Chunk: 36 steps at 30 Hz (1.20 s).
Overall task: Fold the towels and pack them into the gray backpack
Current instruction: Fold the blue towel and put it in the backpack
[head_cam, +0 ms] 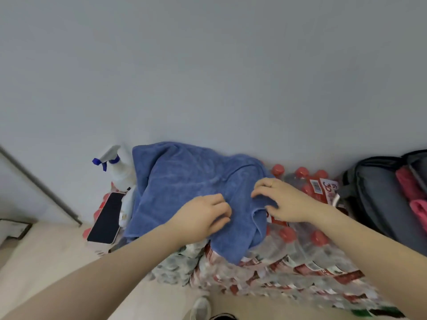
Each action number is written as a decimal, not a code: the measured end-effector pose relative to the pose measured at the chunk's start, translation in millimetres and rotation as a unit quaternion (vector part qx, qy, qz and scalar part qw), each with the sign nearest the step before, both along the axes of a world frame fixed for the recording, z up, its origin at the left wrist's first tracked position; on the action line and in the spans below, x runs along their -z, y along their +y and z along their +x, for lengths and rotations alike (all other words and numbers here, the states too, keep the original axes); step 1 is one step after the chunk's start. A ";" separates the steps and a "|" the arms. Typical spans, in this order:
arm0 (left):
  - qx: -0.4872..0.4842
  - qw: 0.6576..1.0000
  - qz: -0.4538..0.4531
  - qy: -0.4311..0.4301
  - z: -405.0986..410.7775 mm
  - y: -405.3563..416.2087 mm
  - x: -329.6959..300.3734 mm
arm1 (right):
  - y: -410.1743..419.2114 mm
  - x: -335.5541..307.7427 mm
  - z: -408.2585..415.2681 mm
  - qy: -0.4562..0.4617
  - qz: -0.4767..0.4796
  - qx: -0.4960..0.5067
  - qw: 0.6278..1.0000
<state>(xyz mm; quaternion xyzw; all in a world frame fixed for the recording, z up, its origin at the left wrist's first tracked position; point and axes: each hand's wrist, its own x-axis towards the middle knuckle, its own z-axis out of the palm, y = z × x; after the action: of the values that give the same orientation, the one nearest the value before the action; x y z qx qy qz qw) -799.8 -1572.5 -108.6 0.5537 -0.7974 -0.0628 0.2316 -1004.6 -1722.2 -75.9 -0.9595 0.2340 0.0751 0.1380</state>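
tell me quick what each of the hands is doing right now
Left hand: fingers curled, gripping the blue towel.
Right hand: fingers curled, pinching the same towel's folded edge.

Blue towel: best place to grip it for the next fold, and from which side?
Grip the blue towel at its near hem, where the left hand and right hand already rest. Come from above on the near side: that edge lies free over the shrink-wrapped water bottles, while the far edge sits against the wall.
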 end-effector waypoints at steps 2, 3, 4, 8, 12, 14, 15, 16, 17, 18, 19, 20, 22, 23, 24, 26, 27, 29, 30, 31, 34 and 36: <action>0.019 0.999 0.034 -0.005 -20.0 3.3 5.6 | 2.4 5.8 1.3 0.018 -0.012 -0.017 1.000; 0.009 0.998 0.059 0.002 -30.4 4.5 5.9 | 4.2 6.0 3.2 0.019 -0.014 -0.011 1.000; -0.019 0.996 0.090 0.014 -40.9 5.3 4.0 | 5.3 6.6 4.7 0.016 -0.016 -0.001 1.000; -0.210 0.964 0.161 0.021 -78.0 2.7 -5.5 | 10.5 7.9 6.3 0.003 -0.016 0.030 0.999; -0.313 0.930 0.190 0.026 -105.0 0.2 -1.7 | 9.9 10.9 10.7 -0.039 -0.021 0.068 0.997; -0.352 0.917 0.185 0.030 -113.7 -0.3 -1.3 | 9.9 7.8 18.8 -0.052 -0.018 0.077 0.995; -0.366 0.913 0.180 0.026 -118.3 -0.6 -1.8 | 10.4 5.8 21.4 -0.048 -0.019 0.075 0.996; -0.375 0.909 0.178 0.025 -122.0 -1.3 -2.8 | 10.4 4.0 22.4 -0.037 -0.024 0.066 0.997; -0.385 0.905 0.179 0.031 -125.1 -2.4 -3.3 | 9.4 3.0 21.8 -0.027 -0.030 0.053 0.998; -0.397 0.899 0.181 0.042 -127.9 -3.6 -4.2 | 8.1 2.4 19.4 -0.022 -0.033 0.043 0.998; -0.410 0.892 0.183 0.053 -131.9 -4.9 -5.1 | 6.2 2.4 15.5 -0.025 -0.036 0.038 0.998; -0.420 0.887 0.186 0.058 -136.8 -6.0 -6.2 | 3.3 3.0 9.8 -0.028 -0.040 0.039 0.998; -0.424 0.884 0.193 0.038 -148.6 -9.8 -5.8 | -6.5 6.0 -4.1 -0.024 -0.071 0.047 0.996; -0.421 0.886 0.195 0.019 -153.8 -12.5 -4.8 | -13.0 6.8 -11.2 -0.013 -0.099 0.052 0.994; -0.420 0.887 0.193 0.002 -157.1 -15.2 -3.9 | -19.9 6.3 -18.0 -0.006 -0.128 0.055 0.990; -0.429 0.884 0.183 -0.012 -156.6 -20.1 -1.8 | -34.4 3.1 -28.6 -0.024 -0.160 0.056 0.985; -0.438 0.881 0.178 -0.003 -155.5 -20.1 -2.8 | -40.7 0.2 -33.1 -0.043 -0.160 0.052 0.985; -0.448 0.881 0.146 0.028 -156.8 -17.9 -10.4 | -53.7 -7.0 -41.5 -0.072 -0.154 0.028 0.985; -0.444 0.887 0.116 0.037 -160.2 -17.5 -16.7 | -61.6 -13.0 -45.4 -0.081 -0.151 0.010 0.985; -0.432 0.896 0.088 0.050 -165.9 -18.1 -24.3 | -69.8 -21.5 -49.3 -0.090 -0.145 -0.006 0.985; -0.364 0.917 0.075 0.142 -194.7 -29.4 -52.3 | -99.2 -50.9 -63.3 -0.116 -0.126 -0.042 0.984; -0.326 0.918 0.108 0.197 -219.4 -45.3 -61.1 | -120.9 -64.0 -77.3 -0.098 -0.133 -0.070 0.984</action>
<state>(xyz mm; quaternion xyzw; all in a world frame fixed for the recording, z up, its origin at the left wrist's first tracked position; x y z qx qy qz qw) -1019.1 -1617.8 -47.5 0.7811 -0.4995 -0.1770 0.3302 -1081.9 -1843.1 -11.9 -0.9860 0.1592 -0.0415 0.0253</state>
